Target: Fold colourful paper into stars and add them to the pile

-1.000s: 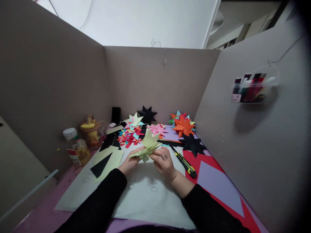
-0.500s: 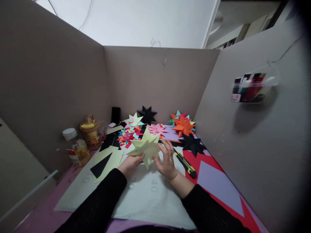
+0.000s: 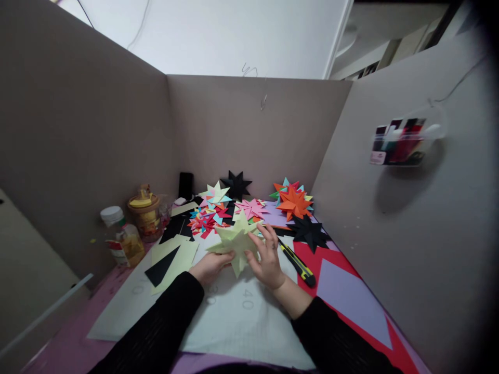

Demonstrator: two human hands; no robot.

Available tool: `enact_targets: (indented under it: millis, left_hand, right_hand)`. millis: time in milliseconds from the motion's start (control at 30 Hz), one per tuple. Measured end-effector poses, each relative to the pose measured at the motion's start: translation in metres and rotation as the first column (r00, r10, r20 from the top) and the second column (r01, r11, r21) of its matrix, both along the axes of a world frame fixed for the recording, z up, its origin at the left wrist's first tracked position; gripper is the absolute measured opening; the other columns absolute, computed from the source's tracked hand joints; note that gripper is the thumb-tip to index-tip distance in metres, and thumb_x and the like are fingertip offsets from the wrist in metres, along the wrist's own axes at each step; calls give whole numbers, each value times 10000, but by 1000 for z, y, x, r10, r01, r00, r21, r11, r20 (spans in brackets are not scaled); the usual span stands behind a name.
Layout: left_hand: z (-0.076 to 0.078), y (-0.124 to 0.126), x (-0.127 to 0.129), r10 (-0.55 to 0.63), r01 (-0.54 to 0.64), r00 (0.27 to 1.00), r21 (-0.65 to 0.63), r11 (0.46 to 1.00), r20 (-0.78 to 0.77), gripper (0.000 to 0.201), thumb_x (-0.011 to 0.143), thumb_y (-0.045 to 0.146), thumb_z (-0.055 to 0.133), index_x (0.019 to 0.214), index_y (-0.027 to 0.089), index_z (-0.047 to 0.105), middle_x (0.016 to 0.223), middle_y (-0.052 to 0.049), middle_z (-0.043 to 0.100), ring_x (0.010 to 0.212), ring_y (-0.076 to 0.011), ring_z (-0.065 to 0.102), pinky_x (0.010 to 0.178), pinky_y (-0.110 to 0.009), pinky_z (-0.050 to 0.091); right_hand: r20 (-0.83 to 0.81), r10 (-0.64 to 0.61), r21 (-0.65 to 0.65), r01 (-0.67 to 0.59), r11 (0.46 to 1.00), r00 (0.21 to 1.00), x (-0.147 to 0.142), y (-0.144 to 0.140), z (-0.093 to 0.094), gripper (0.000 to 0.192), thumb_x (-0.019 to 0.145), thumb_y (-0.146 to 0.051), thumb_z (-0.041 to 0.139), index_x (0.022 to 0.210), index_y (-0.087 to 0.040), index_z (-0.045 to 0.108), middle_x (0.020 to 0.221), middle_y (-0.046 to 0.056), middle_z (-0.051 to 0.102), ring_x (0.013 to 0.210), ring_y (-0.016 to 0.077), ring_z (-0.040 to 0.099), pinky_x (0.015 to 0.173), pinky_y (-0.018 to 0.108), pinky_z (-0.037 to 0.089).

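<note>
A pale yellow folded paper star (image 3: 237, 240) with several points is held just above the white measuring mat (image 3: 234, 332). My left hand (image 3: 212, 266) grips its lower left, thumb on the front face and the other fingers hidden behind. On the star's right side, my right hand (image 3: 267, 259) has its thumb and index finger on the paper, bent round a point, with the other fingers raised. To the right of that hand lies a black and yellow utility knife (image 3: 298, 264). Pale yellow paper sheets (image 3: 177, 265) and a black strip (image 3: 161, 266) lie to the left.
Behind stand a pile of coloured stars (image 3: 210, 210), a pink star (image 3: 251, 208), an orange star (image 3: 294, 202) and black stars (image 3: 307, 232). At left are a glue bottle (image 3: 125, 241) and a lidded cup (image 3: 146, 218). Red (image 3: 331, 254) and lilac sheets (image 3: 353, 298) lie right. Grey panels (image 3: 257, 130) enclose the table.
The star has tipped back and shifted slightly to the right, its top point now lower. My right index finger has moved further in over its right side.
</note>
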State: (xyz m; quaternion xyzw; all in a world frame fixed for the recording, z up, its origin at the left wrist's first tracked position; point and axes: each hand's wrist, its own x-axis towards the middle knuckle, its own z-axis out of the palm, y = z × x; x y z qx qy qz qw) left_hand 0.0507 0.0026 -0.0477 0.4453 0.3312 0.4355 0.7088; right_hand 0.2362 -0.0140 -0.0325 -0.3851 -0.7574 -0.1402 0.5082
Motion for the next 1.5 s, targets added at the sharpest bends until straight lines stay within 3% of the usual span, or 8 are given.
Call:
enact_targets:
  millis: [233,400,633,933,1100,1267,1500]
  left_hand:
    - [1,3,-1,55,-33,992,187,982,-114,475,702,356,744,1113,134,657,1180,-141,644,1084,-291,587,932,-419,447]
    - [6,0,-1,101,-72,987,218,973,-127,452,728,374,712,1117,152,657,1154,-118,660,1089,-289,580,926,-411,453]
    - [15,-3,0,111,-36,972,337,941,-206,424,766,359,672,1139,156,651,1149,-108,663,1073,-274,581,948,-390,432]
    - [22,-1,-2,95,33,964,463,886,-249,384,816,365,611,1144,168,651,1151,-98,663,1126,-281,556,993,-398,399]
    - [22,0,-2,53,62,971,464,884,-232,471,808,377,615,1228,165,598,1276,-105,589,1211,-281,498,1060,-413,336]
    - [19,1,-4,63,39,974,431,901,-219,497,784,387,643,1218,147,602,1286,-122,578,1213,-293,495,1052,-422,346]
    - [30,-3,-2,24,95,972,482,871,-235,443,842,350,575,1242,160,581,1262,-108,596,1169,-273,526,1028,-415,372]
  right_hand:
    - [-34,61,22,-60,998,998,0,-2,1,372,808,-189,554,1179,-220,546,1363,108,397,1340,336,268,1044,580,315]
    - [-28,93,81,-90,993,995,0,-4,0,200,788,-139,573,946,-249,627,1326,63,437,1323,322,298,1041,578,301]
    - [70,67,114,-75,991,995,0,-4,0,169,768,-127,543,864,-243,619,1262,43,529,1286,284,356,1076,568,221]
    - [110,68,135,-82,987,992,1,-5,1,151,792,-167,528,897,-248,600,1168,62,552,1050,221,538,1075,578,194]
    - [113,55,137,-71,988,992,2,-4,-1,183,762,-157,544,911,-243,607,1182,71,543,975,212,548,1001,509,313]
    - [108,76,164,-93,982,991,2,-4,0,195,764,-143,529,916,-242,600,1051,59,560,928,198,555,989,501,322]
    - [105,130,157,-146,977,986,1,-3,0,216,754,-116,528,932,-212,602,1033,68,573,915,197,555,942,477,345]
